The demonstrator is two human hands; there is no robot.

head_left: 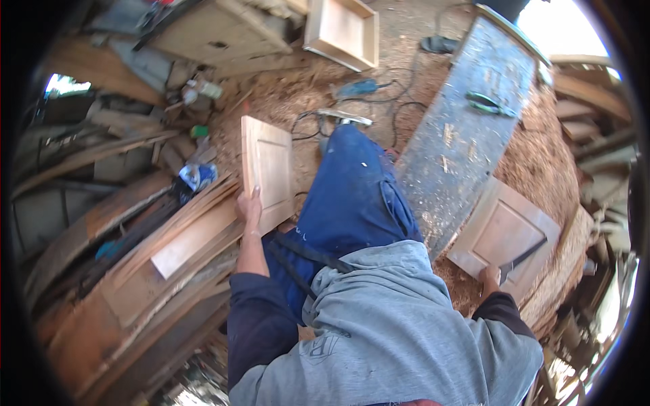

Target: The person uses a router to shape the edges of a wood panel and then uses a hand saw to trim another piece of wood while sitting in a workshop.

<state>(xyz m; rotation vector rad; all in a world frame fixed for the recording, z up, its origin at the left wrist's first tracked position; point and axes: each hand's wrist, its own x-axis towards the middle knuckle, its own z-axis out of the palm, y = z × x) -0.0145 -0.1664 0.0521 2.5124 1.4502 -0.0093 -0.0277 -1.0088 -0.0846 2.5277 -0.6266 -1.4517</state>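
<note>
In my left hand (250,205) is a panelled wooden cabinet door (274,172), standing on edge left of my knee. The fingers are closed on its left edge. Off to the right, a second panelled door (497,227) lies tilted beside the plank bench. My right hand (489,276) is closed at its lower edge, at the near end of a thin dark bar (527,254) with a short bent end. This bar reaches slantwise over the door's face. The right fingertips are partly hidden.
A blue-grey plank bench (467,115) carries green-handled pliers (489,103). Ahead on the sawdust lie a blue power tool (357,88), cords and an open drawer box (344,34). Stacked boards (156,271) crowd the left side.
</note>
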